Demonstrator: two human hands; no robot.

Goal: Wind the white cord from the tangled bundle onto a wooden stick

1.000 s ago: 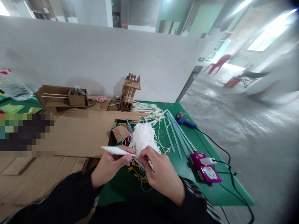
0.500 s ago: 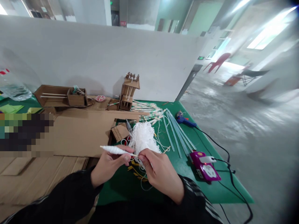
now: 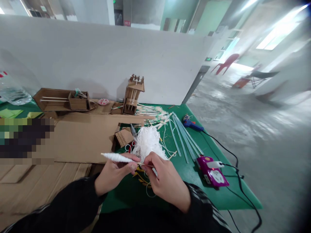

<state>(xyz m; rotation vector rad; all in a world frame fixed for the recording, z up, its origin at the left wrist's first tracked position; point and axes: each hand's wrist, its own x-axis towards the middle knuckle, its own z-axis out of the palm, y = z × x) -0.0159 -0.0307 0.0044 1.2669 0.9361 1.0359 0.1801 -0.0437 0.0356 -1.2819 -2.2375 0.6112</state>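
Observation:
My left hand is closed round a thin wooden stick wound with white yarn. The winding is thick in the middle and tapers to the bare tip, which points left. At the stick's other end, the thumb and forefinger of my right hand are pinched together on its bare part. Whether a strand of yarn is also in that pinch cannot be made out. Just behind both hands lies a loose heap of white yarn, partly hidden by my right hand. Yellow pieces lie beneath my hands.
Cardboard sheets cover the left side of the green table. Cardboard models stand by the wall, near thin sticks. On the right are clear glue sticks, a blue glue gun and a purple power strip with cables.
The wound stick has shifted slightly left in my left hand's grip. My right fingers have turned a little at its end. The view has moved slightly.

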